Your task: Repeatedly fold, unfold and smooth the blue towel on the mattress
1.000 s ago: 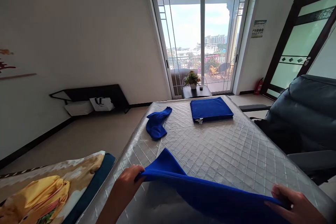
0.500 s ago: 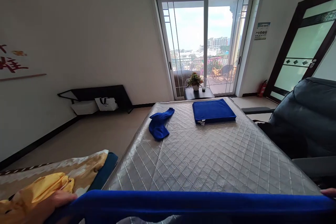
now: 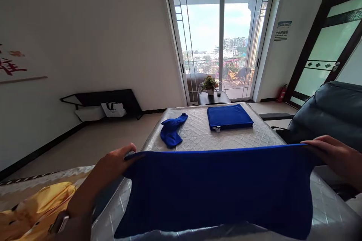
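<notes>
A blue cloth [image 3: 215, 188] hangs stretched between both my hands above the near part of the quilted silver table cover [image 3: 195, 128]. My left hand [image 3: 120, 158] is closed on its upper left corner, thumb on top. At the upper right corner my right hand [image 3: 329, 152] pinches the same edge. The lower part of the cloth droops, its bottom edge wavy. Beyond it, a crumpled blue cloth piece [image 3: 171, 131] lies at the left of the cover. Farther right rests a flat stack of folded blue cloth [image 3: 229, 116] with a white tag at its front.
At the lower left are a yellow plush item [image 3: 42, 203] and a patterned cloth. A black leather chair [image 3: 333, 109] stands at the right. Behind the table, a potted plant [image 3: 209, 83] sits on a small chair before the sliding glass door [image 3: 220, 45].
Both hands have moved up, forward and inward, carrying the blue cloth from the lower frame edge to over the table. The crumpled piece and the folded stack stay in place.
</notes>
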Demonstrator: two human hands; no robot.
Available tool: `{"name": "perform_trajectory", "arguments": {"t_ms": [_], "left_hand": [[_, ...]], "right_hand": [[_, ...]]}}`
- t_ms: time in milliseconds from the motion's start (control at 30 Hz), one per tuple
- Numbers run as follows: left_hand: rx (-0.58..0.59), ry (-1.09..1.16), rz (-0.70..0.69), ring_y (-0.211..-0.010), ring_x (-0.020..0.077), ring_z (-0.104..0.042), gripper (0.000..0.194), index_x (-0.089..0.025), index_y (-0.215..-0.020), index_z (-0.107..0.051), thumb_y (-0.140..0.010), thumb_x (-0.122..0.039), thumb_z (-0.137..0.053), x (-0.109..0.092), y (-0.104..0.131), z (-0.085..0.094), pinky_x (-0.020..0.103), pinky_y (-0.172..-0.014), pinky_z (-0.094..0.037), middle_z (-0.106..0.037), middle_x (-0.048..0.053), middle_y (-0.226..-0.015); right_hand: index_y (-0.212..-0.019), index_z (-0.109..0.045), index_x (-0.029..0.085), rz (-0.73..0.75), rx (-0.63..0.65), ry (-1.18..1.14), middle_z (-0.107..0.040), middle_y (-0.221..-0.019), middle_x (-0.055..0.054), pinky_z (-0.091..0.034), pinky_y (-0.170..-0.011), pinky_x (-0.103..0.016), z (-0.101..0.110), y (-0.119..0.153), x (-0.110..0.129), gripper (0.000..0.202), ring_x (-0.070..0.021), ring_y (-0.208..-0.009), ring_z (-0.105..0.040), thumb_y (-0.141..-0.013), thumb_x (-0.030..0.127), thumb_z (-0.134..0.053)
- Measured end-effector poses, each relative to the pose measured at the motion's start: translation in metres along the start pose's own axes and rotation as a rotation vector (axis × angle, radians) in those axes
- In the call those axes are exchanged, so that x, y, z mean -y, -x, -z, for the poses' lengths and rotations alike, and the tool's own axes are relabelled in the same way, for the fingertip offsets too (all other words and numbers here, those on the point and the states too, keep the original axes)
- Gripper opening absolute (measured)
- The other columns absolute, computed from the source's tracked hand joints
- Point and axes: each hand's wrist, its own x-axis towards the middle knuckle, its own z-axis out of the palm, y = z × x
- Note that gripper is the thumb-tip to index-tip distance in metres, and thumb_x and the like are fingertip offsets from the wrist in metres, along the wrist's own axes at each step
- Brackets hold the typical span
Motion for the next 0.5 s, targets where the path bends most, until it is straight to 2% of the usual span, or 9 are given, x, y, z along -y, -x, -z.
{"name": "perform_trajectory", "arguments": {"t_ms": [67,133,200,267,333,400,500], "left_hand": [[-0.084,-0.109,-0.005,-0.068,0.0131,-0.059,0.050,-0.021,-0.092,-0.061,-0.094,-0.064,-0.037,-0.010,-0.017,0.011,0.018,-0.062,-0.034,-0.063,-0.005,-0.075],[-0.189,-0.192,0.013,-0.073,0.0139,-0.059,0.050,-0.019,-0.095,-0.061,-0.098,-0.060,-0.032,-0.015,-0.023,0.023,0.018,-0.064,-0.031,-0.065,-0.004,-0.082],[-0.308,-0.222,0.058,-0.078,0.0153,-0.059,0.048,-0.019,-0.097,-0.061,-0.099,-0.059,-0.033,-0.014,-0.017,0.031,0.018,-0.065,-0.031,-0.066,-0.003,-0.086],[-0.426,-0.193,0.073,-0.082,0.0170,-0.061,0.048,-0.021,-0.096,-0.061,-0.097,-0.062,-0.036,-0.006,-0.003,0.030,0.020,-0.069,-0.037,-0.067,-0.002,-0.087],[-0.537,-0.120,0.050,-0.085,0.0185,-0.063,0.047,-0.024,-0.092,-0.060,-0.093,-0.067,-0.041,0.008,0.016,0.018,0.024,-0.074,-0.045,-0.070,-0.002,-0.090],[-0.582,-0.012,0.022,-0.089,0.0199,-0.066,0.039,-0.027,-0.087,-0.057,-0.088,-0.065,-0.049,0.023,0.036,-0.005,0.028,-0.079,-0.050,-0.072,-0.005,-0.094],[-0.493,0.148,-0.025,-0.091,0.0214,-0.069,0.021,-0.029,-0.076,-0.052,-0.084,-0.048,-0.057,0.039,0.064,-0.057,0.032,-0.079,-0.054,-0.074,-0.008,-0.094]], "right_hand": [[-0.107,-0.081,0.031,0.102,0.043,0.050,-0.074,-0.109,-0.003,-0.045,-0.059,-0.026,-0.004,-0.030,-0.005,0.075,-0.0142,-0.076,-0.068,-0.093,0.085,-0.031],[-0.109,-0.081,0.027,0.131,-0.017,0.122,-0.073,-0.110,-0.005,-0.045,-0.065,-0.027,-0.004,-0.053,-0.008,0.073,-0.0151,-0.083,-0.067,-0.098,0.078,-0.031],[-0.112,-0.080,0.025,0.140,-0.104,0.160,-0.072,-0.109,-0.006,-0.045,-0.070,-0.027,-0.003,-0.063,-0.009,0.069,-0.0164,-0.089,-0.066,-0.101,0.073,-0.032],[-0.114,-0.079,0.025,0.158,-0.172,0.160,-0.071,-0.109,-0.007,-0.046,-0.074,-0.029,-0.001,-0.060,-0.009,0.065,-0.0183,-0.093,-0.065,-0.103,0.069,-0.033],[-0.115,-0.079,0.026,0.167,-0.197,0.137,-0.071,-0.110,-0.008,-0.047,-0.078,-0.031,-0.003,-0.044,-0.011,0.062,-0.0203,-0.097,-0.064,-0.103,0.068,-0.034],[-0.114,-0.079,0.030,0.143,-0.161,0.065,-0.070,-0.113,-0.008,-0.049,-0.081,-0.032,-0.014,-0.019,-0.013,0.058,-0.0213,-0.100,-0.065,-0.101,0.069,-0.038],[-0.110,-0.080,0.034,0.011,-0.024,-0.139,-0.070,-0.113,-0.007,-0.053,-0.077,-0.031,-0.050,0.026,-0.014,0.051,-0.0207,-0.092,-0.069,-0.097,0.070,-0.047]]}}
